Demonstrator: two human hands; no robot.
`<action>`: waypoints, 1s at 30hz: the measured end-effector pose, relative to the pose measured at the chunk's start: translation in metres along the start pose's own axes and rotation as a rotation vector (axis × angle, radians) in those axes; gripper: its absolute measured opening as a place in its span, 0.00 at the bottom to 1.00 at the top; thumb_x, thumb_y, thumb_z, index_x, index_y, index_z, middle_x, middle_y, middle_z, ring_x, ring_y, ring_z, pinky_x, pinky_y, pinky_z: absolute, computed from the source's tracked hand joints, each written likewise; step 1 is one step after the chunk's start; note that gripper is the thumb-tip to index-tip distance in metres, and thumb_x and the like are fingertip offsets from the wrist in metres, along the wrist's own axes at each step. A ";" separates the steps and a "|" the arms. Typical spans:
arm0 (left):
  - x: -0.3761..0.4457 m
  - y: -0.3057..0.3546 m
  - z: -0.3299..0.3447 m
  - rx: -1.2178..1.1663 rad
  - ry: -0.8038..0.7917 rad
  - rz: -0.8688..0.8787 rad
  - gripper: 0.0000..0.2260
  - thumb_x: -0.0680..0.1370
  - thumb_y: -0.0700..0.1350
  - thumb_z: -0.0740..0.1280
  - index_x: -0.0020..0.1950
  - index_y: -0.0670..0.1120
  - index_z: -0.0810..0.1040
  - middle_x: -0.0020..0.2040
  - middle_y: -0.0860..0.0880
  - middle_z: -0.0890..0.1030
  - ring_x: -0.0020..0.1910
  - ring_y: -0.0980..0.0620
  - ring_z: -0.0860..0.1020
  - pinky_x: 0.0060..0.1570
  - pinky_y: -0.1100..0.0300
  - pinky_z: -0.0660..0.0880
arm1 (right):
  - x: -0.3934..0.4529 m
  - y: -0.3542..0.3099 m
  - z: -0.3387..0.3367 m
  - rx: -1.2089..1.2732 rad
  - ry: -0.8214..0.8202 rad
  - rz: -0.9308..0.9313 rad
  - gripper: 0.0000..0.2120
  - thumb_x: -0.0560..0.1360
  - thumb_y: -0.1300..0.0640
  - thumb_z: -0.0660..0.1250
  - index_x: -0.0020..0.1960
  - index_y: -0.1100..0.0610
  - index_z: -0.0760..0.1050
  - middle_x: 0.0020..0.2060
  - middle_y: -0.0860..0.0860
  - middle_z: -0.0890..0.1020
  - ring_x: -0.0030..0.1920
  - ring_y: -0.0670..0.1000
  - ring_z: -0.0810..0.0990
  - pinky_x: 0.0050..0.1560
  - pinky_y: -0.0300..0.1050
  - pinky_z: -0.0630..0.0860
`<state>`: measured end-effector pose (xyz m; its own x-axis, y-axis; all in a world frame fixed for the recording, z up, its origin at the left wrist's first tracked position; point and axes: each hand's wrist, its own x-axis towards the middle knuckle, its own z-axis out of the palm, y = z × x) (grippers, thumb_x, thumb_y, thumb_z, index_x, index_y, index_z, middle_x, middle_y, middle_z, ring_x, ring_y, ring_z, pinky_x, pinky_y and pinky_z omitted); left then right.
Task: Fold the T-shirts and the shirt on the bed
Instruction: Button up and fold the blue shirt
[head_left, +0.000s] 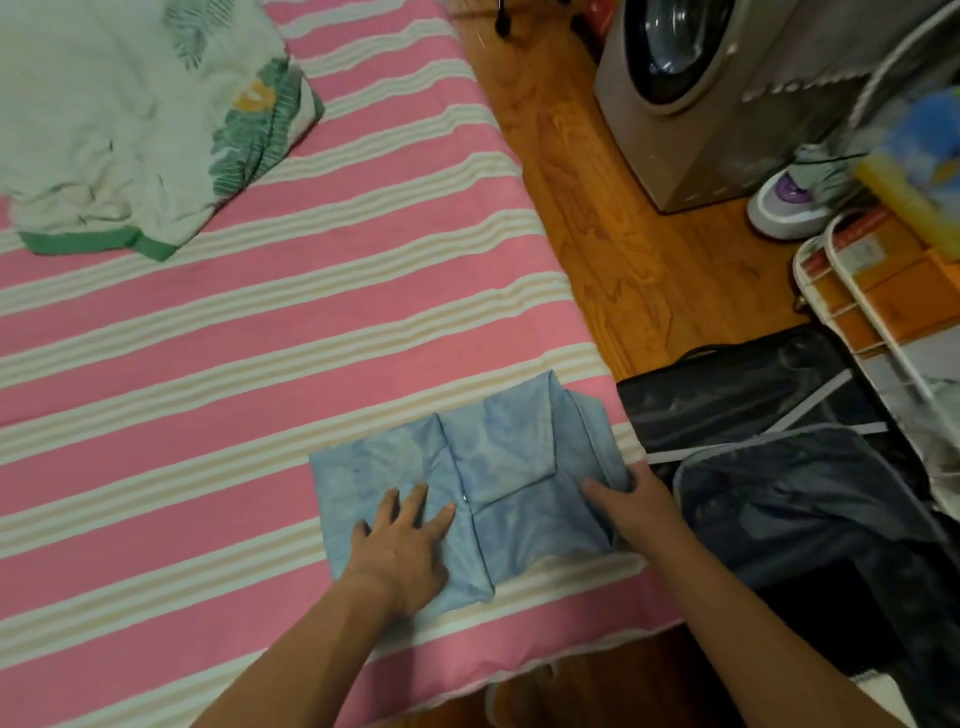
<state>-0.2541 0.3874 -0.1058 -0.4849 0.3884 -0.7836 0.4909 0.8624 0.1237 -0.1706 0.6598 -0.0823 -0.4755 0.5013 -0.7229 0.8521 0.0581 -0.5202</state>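
Pink bedsheet with cream and white stripes (260, 332) covers the bed that fills the left and middle of the view, with an orange-brown wood-grain floor (597, 234) running along its right edge. A light blue, faintly mottled shirt (498, 457), folded into a compact rectangle, lies near the bed's corner at about five o'clock from the middle of the sheet. The left hand (402, 545) rests flat on the lower left part of this shirt, fingers spread and straight. The right hand (636, 506) sits at the shirt's right edge, at three o'clock from the left hand, its thumb on top of the fabric and its fingers apparently curled round the edge. A crumpled pale T-shirt with green leaf print and green hem (130, 119) lies well apart at ten o'clock. Beyond the bed's right edge stand a grey front-loading washing machine (691, 88) at one o'clock and a dark open suitcase (779, 467) at four o'clock.
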 end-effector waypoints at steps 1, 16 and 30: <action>0.002 -0.004 -0.001 -0.008 -0.015 0.014 0.33 0.80 0.56 0.59 0.82 0.62 0.47 0.83 0.52 0.40 0.81 0.41 0.41 0.76 0.35 0.54 | -0.004 0.011 0.004 0.187 0.026 0.066 0.43 0.58 0.36 0.81 0.66 0.54 0.73 0.60 0.52 0.80 0.57 0.57 0.81 0.56 0.57 0.81; 0.117 0.059 -0.163 -0.399 0.083 0.264 0.29 0.75 0.43 0.71 0.75 0.50 0.66 0.69 0.43 0.75 0.66 0.41 0.75 0.68 0.45 0.72 | -0.021 0.057 0.085 1.291 0.051 0.332 0.20 0.78 0.68 0.68 0.68 0.62 0.72 0.61 0.57 0.80 0.61 0.57 0.79 0.66 0.53 0.74; 0.072 -0.006 -0.199 -0.765 -0.089 0.472 0.07 0.71 0.36 0.72 0.48 0.42 0.83 0.45 0.46 0.82 0.48 0.49 0.78 0.58 0.54 0.73 | -0.102 0.030 0.108 0.504 0.368 -0.226 0.09 0.70 0.62 0.76 0.40 0.51 0.78 0.36 0.45 0.84 0.38 0.43 0.82 0.40 0.46 0.78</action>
<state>-0.4360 0.4746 -0.0416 -0.2821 0.7574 -0.5888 -0.0066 0.6122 0.7907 -0.1205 0.5176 -0.0729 -0.4489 0.7912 -0.4153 0.4909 -0.1700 -0.8545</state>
